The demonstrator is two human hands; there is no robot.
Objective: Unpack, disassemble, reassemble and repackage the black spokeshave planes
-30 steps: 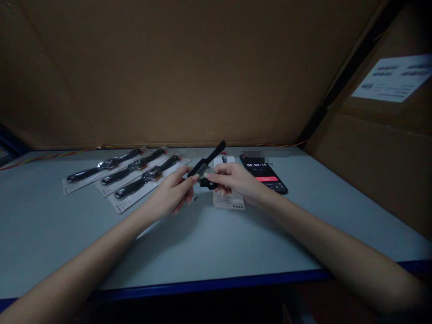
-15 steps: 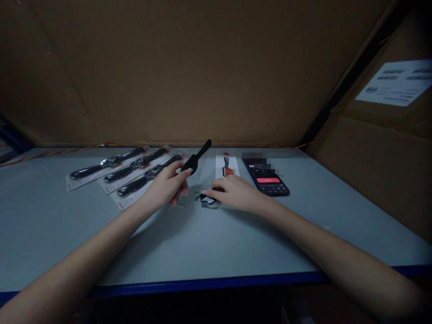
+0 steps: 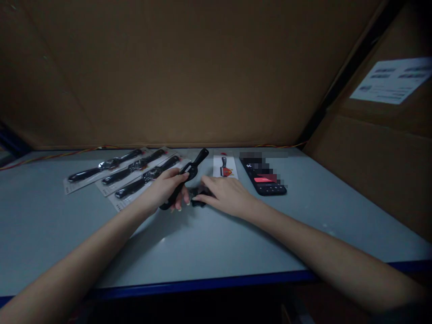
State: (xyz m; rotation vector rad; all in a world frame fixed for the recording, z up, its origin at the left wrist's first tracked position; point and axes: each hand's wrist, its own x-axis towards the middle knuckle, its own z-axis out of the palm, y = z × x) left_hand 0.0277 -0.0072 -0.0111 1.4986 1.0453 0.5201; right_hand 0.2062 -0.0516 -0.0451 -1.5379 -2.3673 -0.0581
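My left hand (image 3: 168, 188) is closed around a black two-handled spokeshave (image 3: 201, 156). One handle points up and away, and the other slants down under the fingers towards me. Just to its right, my right hand (image 3: 227, 194) is low over the table with fingers and thumb closed on a small dark part (image 3: 198, 202), mostly hidden by the fingers. To the left of my left hand, three packaged spokeshaves (image 3: 145, 180) lie fanned on white cards under clear plastic. Beyond my right hand lies a white card (image 3: 229, 160) printed with a tool picture.
A black phone (image 3: 269, 191) with a lit screen lies right of the card. Cardboard (image 3: 216, 81) walls the back, and a labelled carton (image 3: 381, 123) stands at the right. A red and yellow wire (image 3: 67, 154) runs along the rear edge. The grey table (image 3: 216, 252) has a blue front edge.
My left hand has turned the spokeshave, so its slotted middle and lower handle now show. My right hand has shifted slightly left, closer to it, with the small part less visible.
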